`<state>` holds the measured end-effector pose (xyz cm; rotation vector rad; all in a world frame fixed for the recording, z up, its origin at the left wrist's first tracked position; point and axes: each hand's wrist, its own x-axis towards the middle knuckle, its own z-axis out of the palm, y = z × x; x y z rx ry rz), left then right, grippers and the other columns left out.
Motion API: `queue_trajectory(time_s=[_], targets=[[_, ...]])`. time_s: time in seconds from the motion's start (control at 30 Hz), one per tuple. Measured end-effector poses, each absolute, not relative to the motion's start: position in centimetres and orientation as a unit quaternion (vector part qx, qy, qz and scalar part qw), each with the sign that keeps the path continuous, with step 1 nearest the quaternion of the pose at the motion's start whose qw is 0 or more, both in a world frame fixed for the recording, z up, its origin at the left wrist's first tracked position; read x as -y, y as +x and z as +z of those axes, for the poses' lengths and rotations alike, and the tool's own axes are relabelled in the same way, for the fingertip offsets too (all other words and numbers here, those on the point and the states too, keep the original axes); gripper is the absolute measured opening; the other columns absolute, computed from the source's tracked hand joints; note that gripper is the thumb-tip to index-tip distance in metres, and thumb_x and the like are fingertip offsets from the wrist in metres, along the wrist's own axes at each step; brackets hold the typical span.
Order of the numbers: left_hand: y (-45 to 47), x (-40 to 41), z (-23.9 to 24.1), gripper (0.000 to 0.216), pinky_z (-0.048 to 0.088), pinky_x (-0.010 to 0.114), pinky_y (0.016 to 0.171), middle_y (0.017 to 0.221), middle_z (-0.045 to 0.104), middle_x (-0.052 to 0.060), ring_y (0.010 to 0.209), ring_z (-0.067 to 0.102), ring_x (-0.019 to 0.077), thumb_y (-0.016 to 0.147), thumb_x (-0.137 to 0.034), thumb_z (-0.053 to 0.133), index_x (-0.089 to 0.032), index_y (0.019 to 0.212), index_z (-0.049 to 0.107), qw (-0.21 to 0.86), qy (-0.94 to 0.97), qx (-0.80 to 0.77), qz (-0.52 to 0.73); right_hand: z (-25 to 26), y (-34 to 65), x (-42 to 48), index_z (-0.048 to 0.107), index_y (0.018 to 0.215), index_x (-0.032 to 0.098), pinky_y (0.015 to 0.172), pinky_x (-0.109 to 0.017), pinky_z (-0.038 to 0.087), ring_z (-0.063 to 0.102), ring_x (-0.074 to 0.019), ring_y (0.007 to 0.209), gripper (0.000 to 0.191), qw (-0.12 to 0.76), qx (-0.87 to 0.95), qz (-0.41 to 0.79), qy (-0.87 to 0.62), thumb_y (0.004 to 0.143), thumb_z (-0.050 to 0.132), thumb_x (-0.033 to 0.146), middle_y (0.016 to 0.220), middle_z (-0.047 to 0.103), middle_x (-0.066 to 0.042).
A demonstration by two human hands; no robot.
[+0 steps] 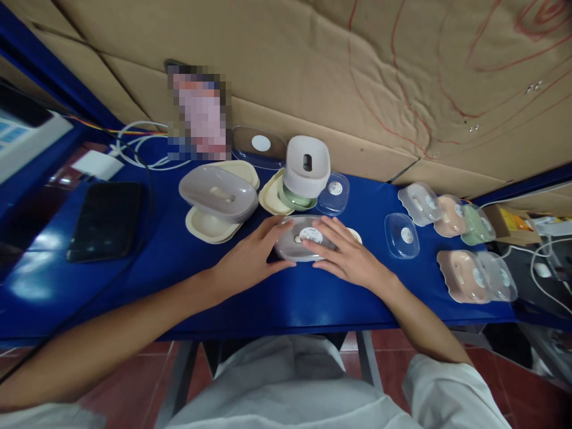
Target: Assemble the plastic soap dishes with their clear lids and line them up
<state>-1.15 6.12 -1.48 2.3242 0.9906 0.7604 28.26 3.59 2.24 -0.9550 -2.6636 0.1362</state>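
Observation:
A grey soap dish (292, 249) with a clear lid and a round white label sits low over the blue table, between my two hands. My left hand (263, 250) grips its left end, thumb along the near edge and fingertips at the far edge. Across its right side reaches my right hand (344, 250), fingers spread on the lid and gripping it, thumb at the near edge. Just behind stand a stack of pale grey dish parts (308, 179) and a green dish (297, 201). A cream piece (355, 235) shows partly behind my right hand.
Left lies a large grey dish (210, 190) over cream trays (210, 229). Clear lids (334, 193) rest at the back and a clear lid (402, 236) lies right. Several lidded dishes (462, 274) are farther right. A black tablet-like device (106, 220) and cables (147, 149) occupy the left; cardboard (286, 65) walls the back.

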Motion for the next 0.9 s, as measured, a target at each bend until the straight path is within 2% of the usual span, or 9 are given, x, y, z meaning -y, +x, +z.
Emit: queue_trajectory(time_s=[0.13, 0.33, 0.57, 0.73, 0.83, 0.9], targets=[[-1.2, -6.5, -1.4, 0.084, 0.052, 0.054, 0.121, 0.158, 0.05, 0.013, 0.146, 0.057, 0.0346, 0.091, -0.048, 0.083, -0.031, 0.161, 0.04, 0.285, 0.839, -0.37, 0.281, 2.4, 28.5, -3.8, 0.044, 0.166, 0.029, 0.131, -0.058, 0.04, 0.024, -0.0325, 0.168, 0.062, 0.163, 0.919, 0.095, -0.347, 0.107, 0.064, 0.033, 0.177, 0.033, -0.015], [-1.2, -6.3, -1.5, 0.081, 0.054, 0.057, 0.118, 0.157, 0.05, 0.015, 0.144, 0.058, 0.0359, 0.09, -0.042, 0.084, -0.029, 0.158, 0.042, 0.299, 0.841, -0.348, 0.286, 3.1, 28.7, -3.1, 0.05, 0.163, 0.028, 0.13, -0.058, 0.042, 0.028, -0.0354, 0.166, 0.059, 0.118, 0.931, 0.044, -0.343, 0.107, 0.065, 0.033, 0.173, 0.041, -0.014], [-1.0, -6.2, -1.5, 0.085, 0.054, 0.059, 0.117, 0.153, 0.053, 0.016, 0.142, 0.058, 0.0359, 0.088, -0.04, 0.087, -0.027, 0.158, 0.04, 0.304, 0.843, -0.332, 0.295, 3.3, 28.3, -3.0, 0.055, 0.159, 0.025, 0.129, -0.057, 0.043, 0.03, -0.0344, 0.165, 0.053, 0.135, 0.932, 0.047, -0.334, 0.109, 0.062, 0.039, 0.169, 0.047, -0.014], [-1.1, -6.4, -1.7, 0.082, 0.053, 0.058, 0.119, 0.155, 0.05, 0.016, 0.143, 0.057, 0.0365, 0.091, -0.045, 0.083, -0.027, 0.159, 0.04, 0.303, 0.841, -0.349, 0.281, 2.7, 28.1, -3.4, 0.053, 0.161, 0.03, 0.131, -0.065, 0.037, 0.022, -0.0363, 0.168, 0.056, 0.119, 0.926, 0.067, -0.352, 0.107, 0.065, 0.04, 0.173, 0.043, -0.011], [-1.1, -6.4, -1.8, 0.08, 0.05, 0.058, 0.122, 0.155, 0.049, 0.015, 0.144, 0.056, 0.0364, 0.094, -0.047, 0.08, -0.027, 0.159, 0.039, 0.309, 0.841, -0.344, 0.281, 2.6, 28.4, -3.6, 0.053, 0.161, 0.031, 0.13, -0.062, 0.039, 0.018, -0.0356, 0.169, 0.058, 0.136, 0.921, 0.095, -0.353, 0.106, 0.067, 0.034, 0.173, 0.042, -0.009], [-0.9, -6.2, -1.8, 0.081, 0.048, 0.059, 0.124, 0.16, 0.046, 0.016, 0.149, 0.052, 0.0369, 0.095, -0.048, 0.078, -0.027, 0.161, 0.036, 0.311, 0.841, -0.333, 0.294, 3.3, 29.2, -3.8, 0.05, 0.163, 0.032, 0.131, -0.06, 0.04, 0.023, -0.034, 0.168, 0.06, 0.159, 0.918, 0.117, -0.345, 0.106, 0.067, 0.035, 0.173, 0.042, -0.008]])
